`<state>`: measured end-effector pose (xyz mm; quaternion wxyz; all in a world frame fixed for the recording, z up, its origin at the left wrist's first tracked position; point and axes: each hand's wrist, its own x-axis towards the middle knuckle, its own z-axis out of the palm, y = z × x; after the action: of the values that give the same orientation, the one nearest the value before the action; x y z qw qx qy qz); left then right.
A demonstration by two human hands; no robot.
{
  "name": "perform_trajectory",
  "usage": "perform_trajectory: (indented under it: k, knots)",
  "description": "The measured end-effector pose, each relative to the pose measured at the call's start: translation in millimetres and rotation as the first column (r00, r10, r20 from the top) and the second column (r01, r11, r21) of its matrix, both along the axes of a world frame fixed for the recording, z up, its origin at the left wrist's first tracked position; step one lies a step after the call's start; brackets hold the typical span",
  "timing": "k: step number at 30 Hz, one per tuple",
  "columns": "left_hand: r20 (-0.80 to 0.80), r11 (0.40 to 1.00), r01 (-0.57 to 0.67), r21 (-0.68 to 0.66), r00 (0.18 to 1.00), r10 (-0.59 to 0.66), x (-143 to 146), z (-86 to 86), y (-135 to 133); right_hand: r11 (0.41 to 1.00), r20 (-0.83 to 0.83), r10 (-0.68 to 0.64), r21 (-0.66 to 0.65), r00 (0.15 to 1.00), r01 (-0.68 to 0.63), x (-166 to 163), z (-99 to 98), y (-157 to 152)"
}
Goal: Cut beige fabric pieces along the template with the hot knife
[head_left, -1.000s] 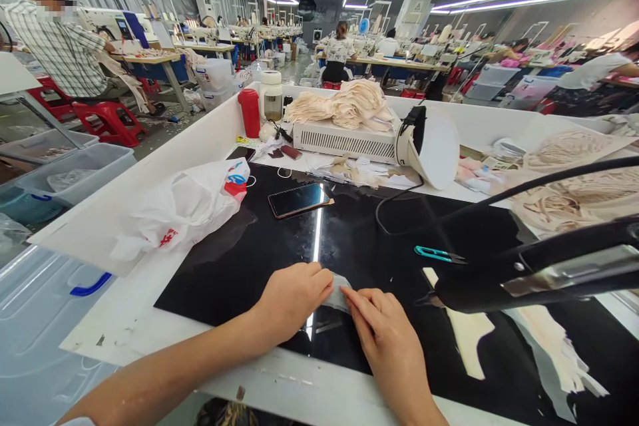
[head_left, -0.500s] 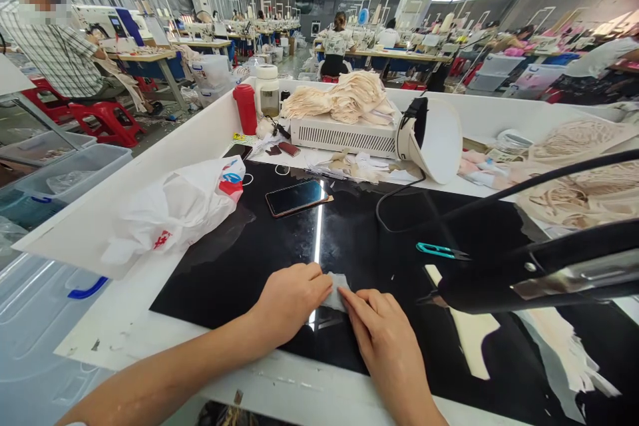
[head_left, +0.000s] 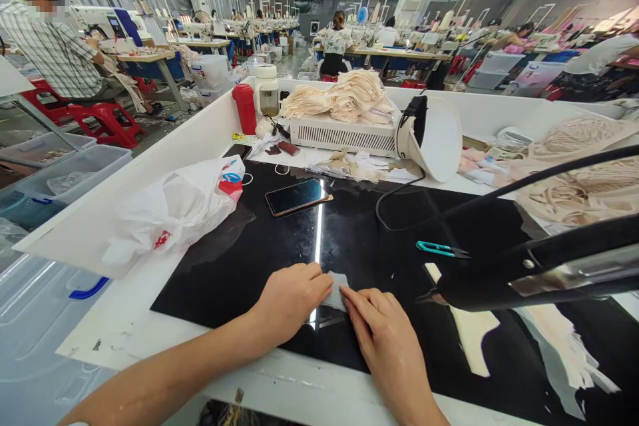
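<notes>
A small translucent whitish piece of sheet material (head_left: 337, 293) lies on the glossy black board (head_left: 239, 259). My left hand (head_left: 294, 299) is closed at its left edge, thumb and fingers pinched on it. At the right edge, my right hand (head_left: 384, 326) has its fingers pressed together, with the tips on the piece. To the right rest a cream cut-out piece (head_left: 472, 339) and a turquoise thread snipper (head_left: 439, 249). Beyond my hands a smartphone (head_left: 294, 197) lies flat on the board.
A black machine arm (head_left: 559, 266) with a cable reaches in from the right. White and pale fabric strips (head_left: 564, 346) lie below it. At left is a white plastic bag (head_left: 174, 206); a white vented box (head_left: 344, 135) and lamp shade (head_left: 436, 140) stand behind. Co-workers sit farther off.
Almost nothing differs. Both hands stay on the whitish piece in the same place, and the view shifts very slightly.
</notes>
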<state>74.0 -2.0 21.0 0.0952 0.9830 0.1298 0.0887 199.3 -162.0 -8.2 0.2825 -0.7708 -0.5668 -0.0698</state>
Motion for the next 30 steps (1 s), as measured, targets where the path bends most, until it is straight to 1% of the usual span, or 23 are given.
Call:
perform_trajectory:
  k: [11, 18, 21, 24, 26, 30]
  knots:
    - [0.003, 1.0, -0.011, 0.007, 1.0, 0.011, 0.9, -1.4, 0.1, 1.0, 0.025, -0.016, -0.009, 1.0, 0.016, -1.1, 1.6, 0.5]
    - [0.013, 0.999, -0.021, 0.04, 1.0, 0.021, 1.0, -3.8, -0.6, 1.0, 0.102, -0.016, 0.007, 0.995, 0.015, -1.9, 0.1, 1.5]
    - [0.049, 0.997, -0.012, 0.072, 0.999, 0.008, 0.4, -3.6, -0.5, 1.0, 0.14, -0.03, 0.008, 0.99, 0.029, -2.4, -0.5, 2.4]
    - [0.118, 0.988, 0.012, 0.151, 0.993, -0.03, -0.8, -3.0, -0.8, 0.999, 0.158, -0.038, 0.01, 0.987, 0.037, -3.0, -0.9, 3.1]
    - [0.176, 0.984, 0.052, 0.173, 0.981, -0.082, -1.9, -3.7, -1.8, 0.999, 0.162, -0.037, 0.016, 0.986, 0.035, -3.2, -1.0, 3.3]
    - [0.243, 0.974, 0.208, 0.09, 0.944, -0.224, -2.8, -8.4, -6.1, 0.999, 0.17, -0.038, 0.013, 0.985, 0.036, -3.5, -1.0, 3.7]
